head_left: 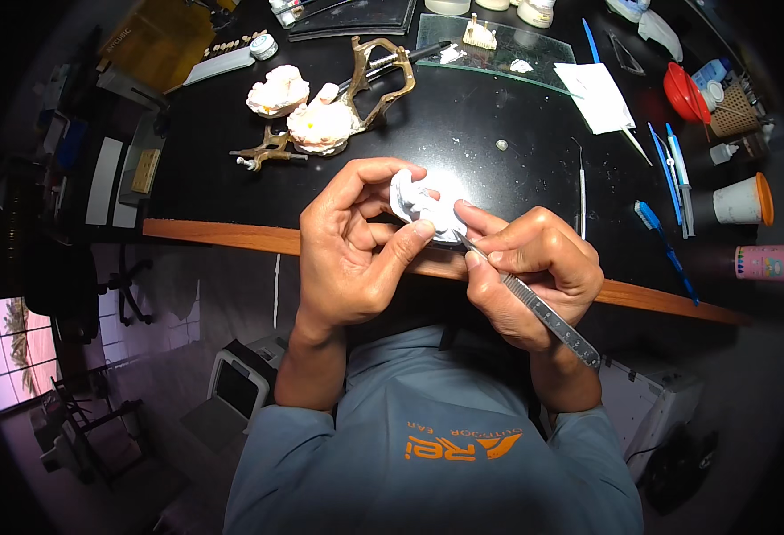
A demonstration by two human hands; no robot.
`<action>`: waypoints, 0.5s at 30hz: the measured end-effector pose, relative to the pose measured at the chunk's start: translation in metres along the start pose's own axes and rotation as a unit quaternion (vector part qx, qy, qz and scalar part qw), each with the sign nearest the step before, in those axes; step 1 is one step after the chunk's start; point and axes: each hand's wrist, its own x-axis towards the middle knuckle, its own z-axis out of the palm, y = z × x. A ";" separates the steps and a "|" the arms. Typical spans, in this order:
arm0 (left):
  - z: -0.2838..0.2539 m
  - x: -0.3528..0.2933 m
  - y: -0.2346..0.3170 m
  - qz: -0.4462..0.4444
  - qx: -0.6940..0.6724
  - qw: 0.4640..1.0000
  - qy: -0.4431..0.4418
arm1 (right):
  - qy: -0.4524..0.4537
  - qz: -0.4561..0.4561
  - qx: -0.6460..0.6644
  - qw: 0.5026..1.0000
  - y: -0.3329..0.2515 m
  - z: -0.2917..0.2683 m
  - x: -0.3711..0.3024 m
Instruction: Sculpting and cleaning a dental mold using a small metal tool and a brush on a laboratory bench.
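Over the table's near edge my left hand (352, 245) grips a small white dental plaster cast (423, 214), its thumb on the lower side and its fingers around the left. Strong light washes out the cast's detail. My right hand (534, 272) is closed around a flat metal scalpel (548, 319) with a graduated handle, held like a pen. The scalpel's tip meets the cast's lower right edge; the blade itself is too small to make out. My right index finger lies close to the cast's right side.
Beyond my hands, plaster models (319, 125) lie beside a brass-coloured articulator (383, 80). A glass plate (534, 53) bears a small tooth model (479, 34). Rightward are a probe (582, 192), a blue toothbrush (664, 245), a red bowl (682, 92) and an orange-rimmed tub (739, 201). The wooden table edge (222, 234) runs below.
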 end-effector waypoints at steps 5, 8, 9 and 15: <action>0.002 -0.006 -0.006 0.028 -0.009 1.000 0.000 | 0.010 -0.001 -0.012 1.000 0.000 -0.001 -0.002; 0.004 -0.012 -0.008 0.059 -0.007 0.998 0.011 | 0.018 0.000 -0.010 1.000 -0.003 0.001 -0.002; 0.006 -0.014 -0.009 0.076 -0.007 0.997 0.022 | 0.021 0.001 -0.010 1.000 -0.004 0.000 -0.003; 0.009 -0.016 -0.017 0.125 0.001 0.992 0.035 | -0.007 0.012 -0.022 1.000 -0.003 -0.003 -0.008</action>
